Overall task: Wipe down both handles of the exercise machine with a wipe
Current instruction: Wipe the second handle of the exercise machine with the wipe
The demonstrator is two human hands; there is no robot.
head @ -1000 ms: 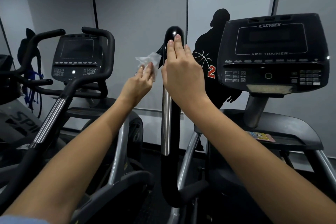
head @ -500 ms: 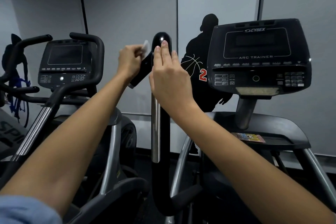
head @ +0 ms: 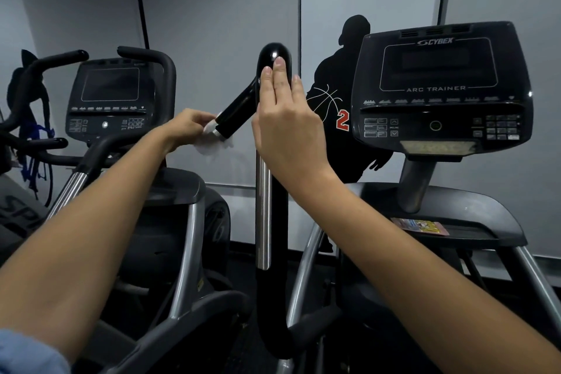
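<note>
Wipe [head: 212,143] and left hand [head: 185,126] have moved down in the last second: a moment ago the hand was high beside the top bend of the handle [head: 271,161], and now it sits at the low end of the short side grip [head: 235,114] that branches off to the left. I judge from this that one stroke along the side grip is finished, from the bend to its tip. The long upright part of this handle looks not yet wiped, and the second handle of the machine is not in view, so much of the task remains.

The left fingers are curled and pinch the white wipe around the tip of the side grip; part of the wipe hangs loose under the hand. The right hand [head: 288,127] stayed at its place on the upright handle, just below the rounded top. Its fingers [head: 279,82] are straight and close together, lying flat on the black surface, so it only steadies the handle and grips nothing. The thumb is hidden behind the tube. To the right stands the console [head: 440,85] of the machine.
</note>
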